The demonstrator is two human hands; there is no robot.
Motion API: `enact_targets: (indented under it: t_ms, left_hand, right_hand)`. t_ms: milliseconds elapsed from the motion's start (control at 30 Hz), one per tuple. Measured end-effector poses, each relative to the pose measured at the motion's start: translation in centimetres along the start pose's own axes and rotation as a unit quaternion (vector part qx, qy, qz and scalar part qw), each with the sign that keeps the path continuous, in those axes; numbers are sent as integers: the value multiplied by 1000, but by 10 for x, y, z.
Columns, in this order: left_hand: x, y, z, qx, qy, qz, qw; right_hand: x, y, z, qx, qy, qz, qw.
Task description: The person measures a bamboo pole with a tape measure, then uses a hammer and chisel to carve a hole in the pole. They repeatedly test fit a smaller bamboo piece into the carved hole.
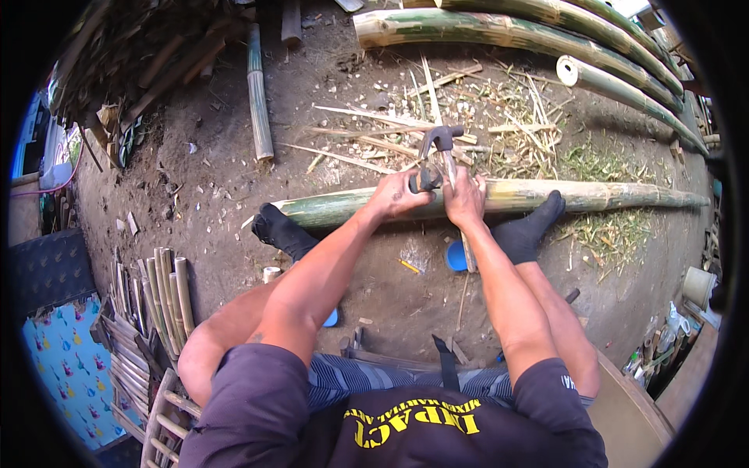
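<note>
A long green-and-tan bamboo pole (343,205) lies across the ground in front of me, under both my hands. My right hand (466,200) is wrapped round the wooden handle of a claw hammer (443,139), whose dark head points away from me, above the pole. Just to its left, my left hand (396,196) is closed round a small dark piece (425,181), held close to the hammer. Fingers cover part of that piece, so its kind cannot be told. My feet in dark socks are beside the pole, one near its left end (282,228) and one farther right (533,226).
Thick bamboo poles (468,28) lie at the far right. Split strips and shavings (390,132) litter the dirt beyond my pole. A shorter bamboo length (258,93) lies far left. Cut bamboo pieces (168,288) stand at the left, near a bamboo frame (164,417). A yellow pencil-like stick (409,266) lies nearby.
</note>
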State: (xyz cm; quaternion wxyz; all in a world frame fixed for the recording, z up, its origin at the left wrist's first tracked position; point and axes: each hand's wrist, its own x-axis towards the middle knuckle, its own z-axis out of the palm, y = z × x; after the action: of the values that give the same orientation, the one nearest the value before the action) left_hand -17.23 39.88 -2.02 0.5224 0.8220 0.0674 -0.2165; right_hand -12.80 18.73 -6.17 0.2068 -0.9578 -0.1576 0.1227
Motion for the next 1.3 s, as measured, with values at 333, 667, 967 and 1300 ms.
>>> enact_targets:
  t_ms: [333,667,967,1300]
  left_hand:
    - [10,30,-6,-88,-104,59,989]
    - [11,19,-59,-560,363,-36,744]
    - [-48,-45,-49,-593,295,31,748]
    - [-38,-46,-36,-621,273,43,734]
  right_hand:
    - [4,-3,-2,7,-29,68,997]
    - [4,5,-4,71,-39,30,996]
    - [8,4,0,15,-57,55,997]
    - [7,4,2,-2,-37,51,998]
